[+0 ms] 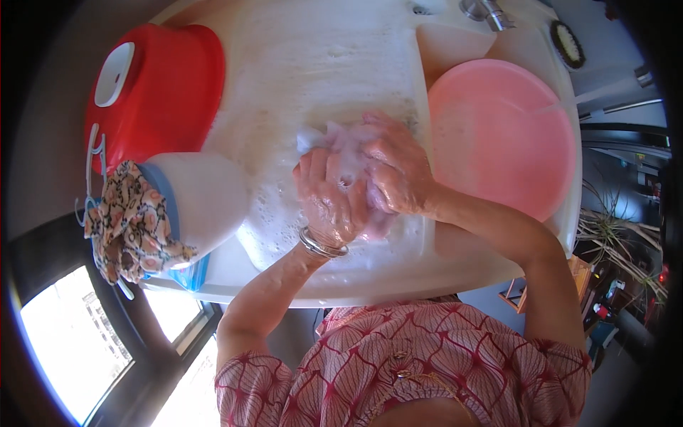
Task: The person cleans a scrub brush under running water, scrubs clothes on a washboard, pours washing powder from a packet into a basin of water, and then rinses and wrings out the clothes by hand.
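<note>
Over the soapy white washing surface (313, 71), my two hands press together around a bunched, wet, pale pinkish cloth (345, 139) covered in suds. My left hand (329, 196), with silver bangles at the wrist, closes on its left side. My right hand (398, 169) curls over the cloth from the right. Some of the cloth bulges out above the fingers, and another part hangs below between the hands. Much of it is hidden under my hands, and foam lies all around it.
On the right, a pink basin (505, 135) sits in the sink's recess below a metal tap (487, 13). A red tub (160, 92) and a white container (206, 203) stand left, with a patterned cloth (131, 228) beside it. A brush (567, 44) lies at the far right edge.
</note>
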Available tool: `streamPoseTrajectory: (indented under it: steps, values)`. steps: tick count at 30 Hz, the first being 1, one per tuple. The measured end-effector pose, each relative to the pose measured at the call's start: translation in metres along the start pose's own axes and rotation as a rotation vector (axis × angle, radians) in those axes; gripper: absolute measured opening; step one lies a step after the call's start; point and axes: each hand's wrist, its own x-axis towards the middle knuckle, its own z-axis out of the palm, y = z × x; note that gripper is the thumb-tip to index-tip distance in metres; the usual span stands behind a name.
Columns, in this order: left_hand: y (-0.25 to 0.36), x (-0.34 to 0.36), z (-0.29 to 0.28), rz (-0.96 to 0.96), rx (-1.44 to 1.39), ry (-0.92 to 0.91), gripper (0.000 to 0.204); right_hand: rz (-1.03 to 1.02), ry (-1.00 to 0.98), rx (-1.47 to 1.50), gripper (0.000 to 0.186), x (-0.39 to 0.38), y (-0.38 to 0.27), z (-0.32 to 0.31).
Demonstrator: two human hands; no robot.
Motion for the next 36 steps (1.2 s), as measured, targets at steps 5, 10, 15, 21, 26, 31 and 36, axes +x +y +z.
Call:
streamPoseTrajectory:
  steps: [5,10,15,21,26,31,36]
  values:
    - [-0.003,0.023,0.0,0.188,-0.004,-0.005,0.019,-0.008,0.007,0.093,0.012,0.005,0.018,-0.004]
    - [-0.032,0.03,0.016,0.104,-0.148,0.026,0.011,0.051,-0.128,0.108,0.01,0.031,0.036,0.0]
    - [-0.044,0.044,0.01,0.068,-0.022,-0.126,0.015,-0.052,-0.238,-0.231,0.018,0.048,0.035,-0.005]
    - [-0.018,0.053,-0.028,-0.599,-0.51,0.052,0.037,-0.424,-0.069,-0.138,0.014,0.033,0.016,-0.028]
    - [0.007,0.023,-0.038,-0.124,-0.057,-0.311,0.027,-0.366,-0.206,-0.211,0.03,0.001,-0.044,-0.055]
    - [0.075,-0.032,-0.024,0.056,-0.025,0.112,0.02,0.296,0.083,0.029,0.034,-0.037,-0.068,-0.04]
    - [0.036,-0.012,-0.006,0.248,0.015,0.044,0.02,0.14,-0.026,0.018,0.023,-0.024,-0.03,-0.015]
